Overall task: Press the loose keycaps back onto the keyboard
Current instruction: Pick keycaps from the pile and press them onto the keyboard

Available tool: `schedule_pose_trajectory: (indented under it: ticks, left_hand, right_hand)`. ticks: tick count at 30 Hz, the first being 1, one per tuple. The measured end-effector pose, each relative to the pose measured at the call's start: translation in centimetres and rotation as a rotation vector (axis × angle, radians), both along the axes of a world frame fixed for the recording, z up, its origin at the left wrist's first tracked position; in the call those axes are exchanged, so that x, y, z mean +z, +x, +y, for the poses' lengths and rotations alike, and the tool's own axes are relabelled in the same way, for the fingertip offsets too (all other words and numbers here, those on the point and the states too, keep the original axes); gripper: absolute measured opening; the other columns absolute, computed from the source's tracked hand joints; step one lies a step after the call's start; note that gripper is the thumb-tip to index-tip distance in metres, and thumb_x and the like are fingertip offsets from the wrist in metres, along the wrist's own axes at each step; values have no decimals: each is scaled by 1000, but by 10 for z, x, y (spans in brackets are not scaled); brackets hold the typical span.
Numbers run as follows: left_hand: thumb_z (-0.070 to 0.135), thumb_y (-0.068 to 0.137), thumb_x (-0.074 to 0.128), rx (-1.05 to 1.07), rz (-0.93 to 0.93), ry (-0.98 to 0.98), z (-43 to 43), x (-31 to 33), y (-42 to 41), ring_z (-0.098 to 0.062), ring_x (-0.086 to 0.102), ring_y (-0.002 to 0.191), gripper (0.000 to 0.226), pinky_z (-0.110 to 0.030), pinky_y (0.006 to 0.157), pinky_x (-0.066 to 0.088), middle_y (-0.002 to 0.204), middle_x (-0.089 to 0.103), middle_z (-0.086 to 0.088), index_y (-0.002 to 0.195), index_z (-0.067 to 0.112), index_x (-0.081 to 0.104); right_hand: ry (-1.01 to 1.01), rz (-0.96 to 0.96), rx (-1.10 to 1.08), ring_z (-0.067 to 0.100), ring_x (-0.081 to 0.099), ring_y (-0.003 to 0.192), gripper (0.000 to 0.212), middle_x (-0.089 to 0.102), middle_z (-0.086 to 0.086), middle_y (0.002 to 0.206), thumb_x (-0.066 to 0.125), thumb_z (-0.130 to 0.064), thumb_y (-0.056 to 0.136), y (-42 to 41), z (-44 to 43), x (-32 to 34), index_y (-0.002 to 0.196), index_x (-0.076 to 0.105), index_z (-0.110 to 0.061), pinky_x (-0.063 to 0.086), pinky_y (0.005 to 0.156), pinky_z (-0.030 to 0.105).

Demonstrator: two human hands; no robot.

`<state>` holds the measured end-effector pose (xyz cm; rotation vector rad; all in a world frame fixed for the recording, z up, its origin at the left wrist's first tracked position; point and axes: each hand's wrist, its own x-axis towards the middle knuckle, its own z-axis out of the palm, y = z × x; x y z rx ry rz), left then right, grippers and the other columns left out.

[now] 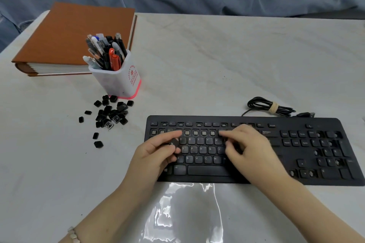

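Nearest to the camera lies a shiny plastic film (187, 213) on the table (217, 65), between the two forearms. Just behind it is the keyboard (292, 124).

Left hand (158, 152) hovers over the left end of the keyboard and pinches one black keycap (173, 143) between thumb and bent fingers. Right hand (248, 146) is over the middle keys. Its fingers are spread and a little bent, the index tip touches the number row, and I see nothing held in it, though this hand is somewhat blurred.

Many sockets (195, 133) in the number row are without caps, and some in the number pad at the right also. Most loose caps wait in a pile (110, 112) to the left, well apart from the keyboard and just in front of a pen cup (118, 81).

I judge that the work is in its early or middle part: one cap is in hand and not yet seated. The next move probably calls for finding the correct socket, turning the cap the right way, laying it flat and pressing straight down until it clicks. A tilted cap may not catch.
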<state>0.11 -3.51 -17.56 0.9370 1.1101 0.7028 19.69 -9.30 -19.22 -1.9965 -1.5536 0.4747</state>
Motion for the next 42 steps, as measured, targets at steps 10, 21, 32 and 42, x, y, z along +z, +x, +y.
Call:
schedule_pose_trajectory:
  ticks: [10,21,32,42]
  left_hand:
    - [-7,76,67,-137,194,148,-4,-3,5,-9,64,61,26,-17,56,51,70,69,-2,96,9,64]
    - [5,79,69,-139,254,269,-5,-9,16,-8,67,65,13,-18,64,50,68,71,0,86,15,63]
    - [56,83,19,-187,951,864,9,-61,-4,3,-8,137,73,-26,114,2,154,9,7,146,19,25]
    - [45,86,36,-134,1007,943,11,-71,-4,-16,22,139,62,-34,108,21,147,37,-6,134,8,46]
  right_hand:
    - [104,166,224,-3,48,72,26,58,-12,73,54,-45,75,-47,-1,-7,96,62,-32,43,66,19]
    - [55,5,185,1,53,73,20,59,-13,76,56,-38,71,-29,0,-1,84,68,-28,48,65,22]
    - [-202,-70,40,9,49,82,20,53,-5,86,66,-26,80,9,35,4,99,69,-27,38,77,23]
    - [-351,-198,90,18,55,98,22,54,-4,97,60,-29,85,0,44,16,105,68,-27,45,84,31]
